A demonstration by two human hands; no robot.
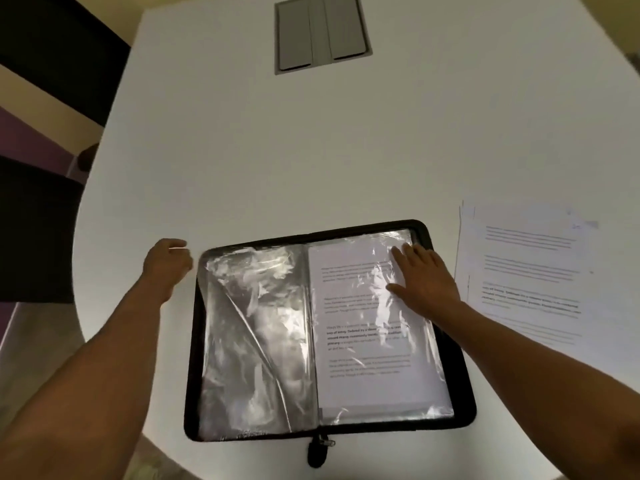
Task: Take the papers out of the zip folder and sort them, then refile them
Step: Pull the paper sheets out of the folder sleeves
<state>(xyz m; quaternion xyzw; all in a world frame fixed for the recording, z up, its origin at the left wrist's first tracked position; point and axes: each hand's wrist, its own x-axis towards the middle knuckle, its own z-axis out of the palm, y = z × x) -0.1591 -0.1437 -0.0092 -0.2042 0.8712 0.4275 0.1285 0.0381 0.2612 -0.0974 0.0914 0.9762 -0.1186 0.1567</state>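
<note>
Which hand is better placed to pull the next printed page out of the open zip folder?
The right hand, probably. It lies flat on the plastic sleeve over the printed page, beside the paper stack on the table. The left hand rests curled outside the zip folder, by its far left corner.

black zip folder (464,386), white papers (526,271), white table (277,150), grey hatch (322,32)

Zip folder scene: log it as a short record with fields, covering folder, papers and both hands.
folder: black zip folder lying open flat on the white table
left side: crinkled clear sleeves, no printed sheet visible in them
right side: printed paper under a clear sleeve
loose papers: stack on the table, right of the folder
left hand: at the folder's upper left corner, grip unclear
right hand: fingers flat on the right sleeve
</note>
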